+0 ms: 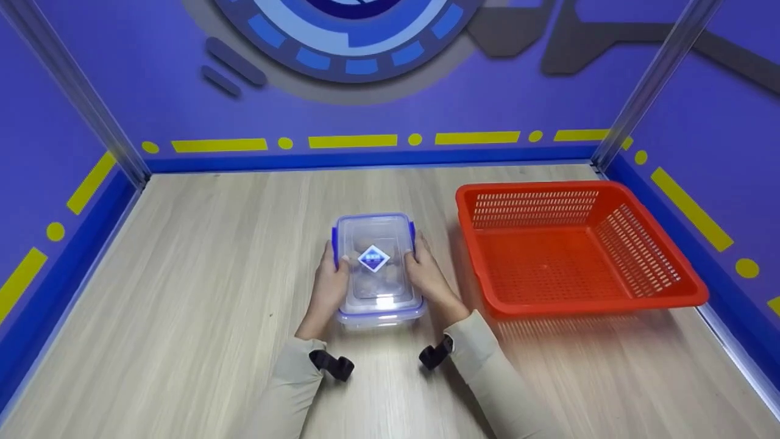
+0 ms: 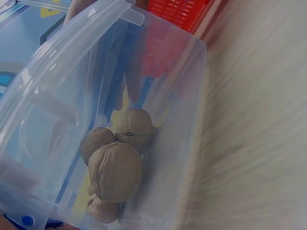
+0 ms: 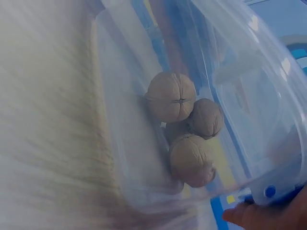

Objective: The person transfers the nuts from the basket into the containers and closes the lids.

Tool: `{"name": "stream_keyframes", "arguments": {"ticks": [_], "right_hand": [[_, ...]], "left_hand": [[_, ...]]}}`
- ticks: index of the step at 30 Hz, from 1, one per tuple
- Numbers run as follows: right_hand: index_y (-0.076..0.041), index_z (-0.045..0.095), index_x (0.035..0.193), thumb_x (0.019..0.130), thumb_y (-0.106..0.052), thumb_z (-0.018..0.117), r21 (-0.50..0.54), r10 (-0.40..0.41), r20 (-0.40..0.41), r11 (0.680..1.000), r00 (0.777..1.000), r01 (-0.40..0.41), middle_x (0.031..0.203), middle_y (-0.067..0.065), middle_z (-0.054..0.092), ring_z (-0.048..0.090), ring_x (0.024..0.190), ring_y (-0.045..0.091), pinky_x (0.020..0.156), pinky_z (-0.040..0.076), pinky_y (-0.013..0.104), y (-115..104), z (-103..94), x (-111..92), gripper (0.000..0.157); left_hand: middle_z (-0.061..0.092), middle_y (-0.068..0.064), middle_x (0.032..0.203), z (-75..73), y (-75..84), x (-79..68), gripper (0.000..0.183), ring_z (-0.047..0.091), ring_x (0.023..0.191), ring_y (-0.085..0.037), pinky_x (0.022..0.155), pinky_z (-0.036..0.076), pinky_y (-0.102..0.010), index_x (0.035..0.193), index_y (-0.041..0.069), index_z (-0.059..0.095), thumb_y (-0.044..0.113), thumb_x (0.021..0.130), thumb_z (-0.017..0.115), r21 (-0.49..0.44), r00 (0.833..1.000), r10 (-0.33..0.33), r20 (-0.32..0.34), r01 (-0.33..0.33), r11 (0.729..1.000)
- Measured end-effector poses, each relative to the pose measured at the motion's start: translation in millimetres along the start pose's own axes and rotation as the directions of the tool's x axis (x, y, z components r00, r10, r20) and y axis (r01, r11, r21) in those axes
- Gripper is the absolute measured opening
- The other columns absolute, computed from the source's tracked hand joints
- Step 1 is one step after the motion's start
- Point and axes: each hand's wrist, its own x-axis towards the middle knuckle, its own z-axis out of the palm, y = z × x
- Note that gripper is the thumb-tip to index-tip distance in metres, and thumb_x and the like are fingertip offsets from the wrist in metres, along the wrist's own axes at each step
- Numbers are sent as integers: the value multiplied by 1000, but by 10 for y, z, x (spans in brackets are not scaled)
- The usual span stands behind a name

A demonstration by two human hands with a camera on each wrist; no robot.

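A clear plastic food container (image 1: 373,228) with blue side clips and a blue-edged lid is between my two hands in the head view. My left hand (image 1: 329,285) grips its left side, thumb over the lid's edge. From the right side, my right hand (image 1: 428,275) holds it the same way; its fingers (image 3: 254,214) show near a blue clip in the right wrist view. Through the walls I see several walnuts (image 2: 115,172), bunched together inside. A blue and white diamond label (image 1: 373,258) sits on the lid.
To the right stands a red plastic basket (image 1: 496,309) with slotted walls. The pale wood-grain table (image 1: 201,274) extends to blue panels (image 1: 365,160) at the back and sides. Each wrist wears a black camera mount (image 1: 332,364).
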Motion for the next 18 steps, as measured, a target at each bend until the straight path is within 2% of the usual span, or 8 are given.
{"name": "stream_keyframes", "arguments": {"ticks": [3,7,13,18], "right_hand": [[13,10,148,97,-6,36,5,-10,2,1000,1000,10,156,33,9,8,147,41,123,5,50,-1,19,-6,60],[9,11,149,98,-6,36,60,-6,-3,998,1000,7,157,30,11,8,148,40,123,5,50,36,33,-11,59],[3,11,152,100,-8,36,171,13,10,985,1000,-15,159,24,10,6,149,36,123,4,49,85,25,-5,59],[-3,13,153,100,-11,38,215,49,18,975,999,-52,161,19,11,8,149,33,123,6,49,114,-1,-13,59]], "left_hand": [[21,-31,153,-10,-4,-14,61,23,143,-43,121,18,-50,149,-11,11,9,98,39,4,1000,-6,-2,6,1000],[22,-30,153,-26,-12,-29,61,24,142,-43,120,18,-50,150,-9,11,10,99,39,-1,1000,-12,-2,12,1000],[22,-29,154,-48,-26,-18,60,23,143,-43,120,19,-51,151,-6,12,11,100,39,-38,1000,-28,6,28,999],[21,-27,155,-52,-69,-5,58,21,144,-41,121,17,-49,150,-6,15,12,101,39,-74,999,-35,13,36,997]]}}
